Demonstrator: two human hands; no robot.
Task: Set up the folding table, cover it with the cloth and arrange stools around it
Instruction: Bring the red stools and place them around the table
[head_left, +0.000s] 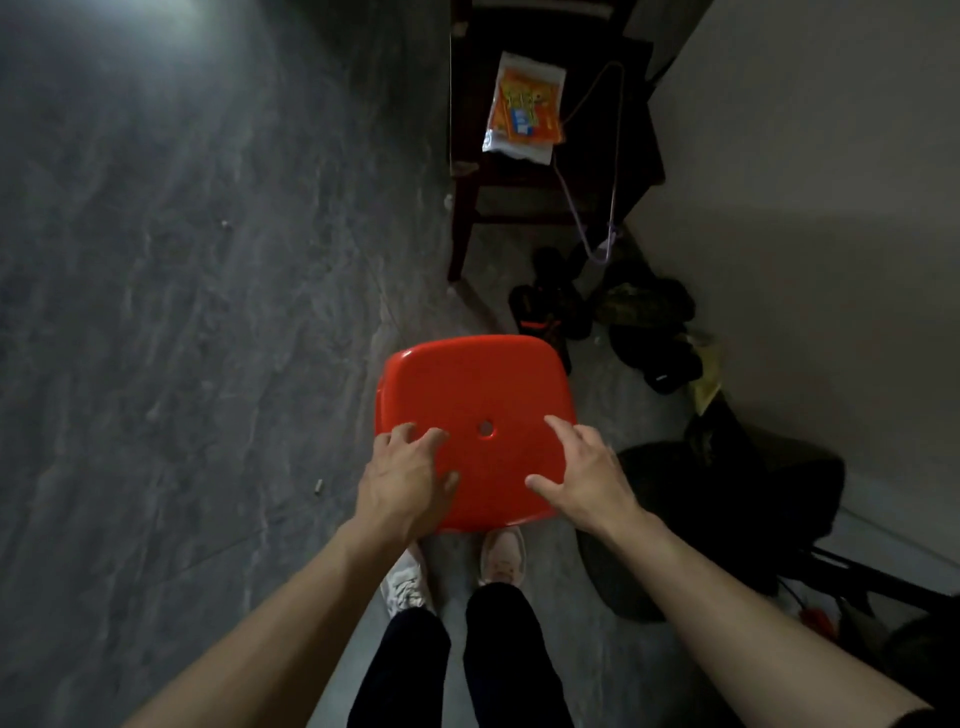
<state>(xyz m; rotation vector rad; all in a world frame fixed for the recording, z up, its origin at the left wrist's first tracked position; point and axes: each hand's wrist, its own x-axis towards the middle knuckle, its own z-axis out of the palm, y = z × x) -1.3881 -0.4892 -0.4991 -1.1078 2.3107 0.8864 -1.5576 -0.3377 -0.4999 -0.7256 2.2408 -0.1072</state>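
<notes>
Both hands rest spread on the red stool (475, 415) seat. Left hand (402, 480) at 8 o'clock, right hand (587, 475) at 4 o'clock, each grip wide.

Dark wooden chair (462, 218) at top centre, against pale wall (810, 208). Orange printed packet in clear plastic (524, 106) lies on its seat. Purple cord (582, 218) loops across the seat and hangs down off the front edge. Pile of dark shoes (608, 317) on the floor below the chair, beside the wall. Black bag (727, 499) on the floor at right, near the wall. Grey marbled floor (182, 312) fills left side; small bit of litter (318, 487) on it.
</notes>
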